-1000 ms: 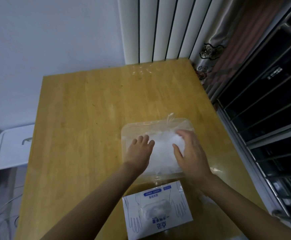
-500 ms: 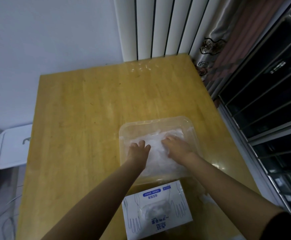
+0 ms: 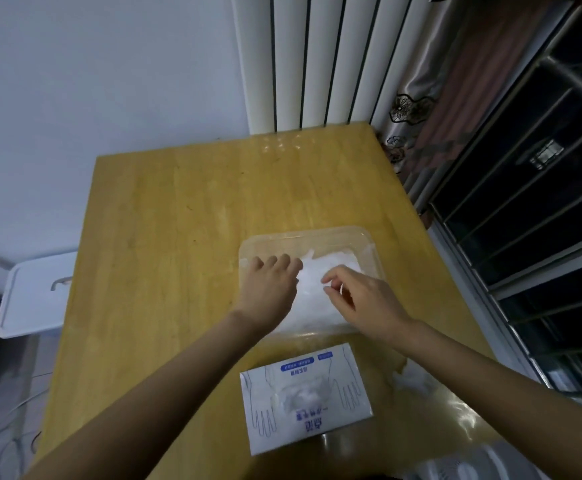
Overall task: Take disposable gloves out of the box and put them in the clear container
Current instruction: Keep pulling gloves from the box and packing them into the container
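Over one clear container (image 3: 305, 236) of gloves (image 3: 333, 270): left hand (image 3: 269, 289), right hand (image 3: 364, 301).

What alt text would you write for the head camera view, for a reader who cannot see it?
Two bare hands reach into a clear container on a wooden table: the left hand rests on a pile of white gloves inside, the right hand is just over it, fingers loosely curled. A glove box lies nearer the person.
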`<state>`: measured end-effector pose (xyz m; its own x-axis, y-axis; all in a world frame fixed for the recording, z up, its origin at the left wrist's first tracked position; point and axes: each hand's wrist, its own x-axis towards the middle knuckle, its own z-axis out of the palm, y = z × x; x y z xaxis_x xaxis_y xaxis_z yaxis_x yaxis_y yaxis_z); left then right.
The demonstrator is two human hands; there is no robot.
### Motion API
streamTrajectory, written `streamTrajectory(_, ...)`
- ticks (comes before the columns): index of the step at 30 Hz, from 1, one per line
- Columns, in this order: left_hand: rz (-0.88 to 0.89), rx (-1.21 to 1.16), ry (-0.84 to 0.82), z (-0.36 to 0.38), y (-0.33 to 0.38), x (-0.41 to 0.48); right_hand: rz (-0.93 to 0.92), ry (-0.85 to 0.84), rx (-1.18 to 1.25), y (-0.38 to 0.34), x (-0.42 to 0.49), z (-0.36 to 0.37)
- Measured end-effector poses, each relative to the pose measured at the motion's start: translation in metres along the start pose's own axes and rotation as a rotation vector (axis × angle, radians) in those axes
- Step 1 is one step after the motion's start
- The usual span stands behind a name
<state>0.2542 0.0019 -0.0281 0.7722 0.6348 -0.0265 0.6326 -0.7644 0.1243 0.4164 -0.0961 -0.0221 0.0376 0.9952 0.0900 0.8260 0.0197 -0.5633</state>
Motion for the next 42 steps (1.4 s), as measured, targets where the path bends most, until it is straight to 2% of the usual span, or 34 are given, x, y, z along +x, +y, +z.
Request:
streamTrajectory(4,0.148,-0.047,0.251,0.005,0.009,-0.044,-0.218,-0.193,-0.06,-0.009,-0.044,0.02)
streamTrajectory(7,0.26,-0.067,0.251,0.017,0.019,-0.079,-0.18,-0.426,-0.173,-0.007,-0.071,0.049)
streamTrajectory(9,0.291,-0.099,0.145,0.031,0.023,-0.099,-0.124,-0.51,-0.221,-0.008,-0.081,0.065)
streamTrajectory(11,0.241,-0.05,-0.049,0.043,0.024,-0.113,-0.073,-0.464,-0.24,-0.012,-0.084,0.073)
streamTrajectory(13,0.111,-0.017,-0.246,0.052,0.023,-0.126,-0.02,-0.431,-0.263,-0.02,-0.084,0.076)
streamTrajectory(16,0.025,-0.036,-0.428,0.06,0.024,-0.136,0.006,-0.425,-0.33,-0.025,-0.082,0.082)
streamTrajectory(18,-0.001,-0.045,-0.424,0.06,0.028,-0.135,0.013,-0.432,-0.34,-0.027,-0.083,0.083)
streamTrajectory(23,-0.044,-0.024,-0.434,0.064,0.034,-0.135,0.053,-0.434,-0.187,-0.028,-0.097,0.082)
streamTrajectory(28,-0.077,-0.03,-0.433,0.067,0.036,-0.135,0.243,-0.215,0.118,-0.03,-0.101,0.06)
streamTrajectory(31,-0.087,-0.046,-0.417,0.068,0.036,-0.135,0.222,-0.1,0.101,-0.035,-0.097,0.047)
streamTrajectory(34,-0.089,-0.056,-0.43,0.067,0.037,-0.135,0.169,-0.254,-0.113,-0.038,-0.098,0.05)
streamTrajectory(37,-0.101,-0.06,-0.441,0.065,0.04,-0.134,0.183,-0.428,-0.192,-0.042,-0.102,0.069)
streamTrajectory(42,-0.117,-0.067,-0.452,0.064,0.041,-0.135,0.295,-0.36,-0.084,-0.039,-0.096,0.08)
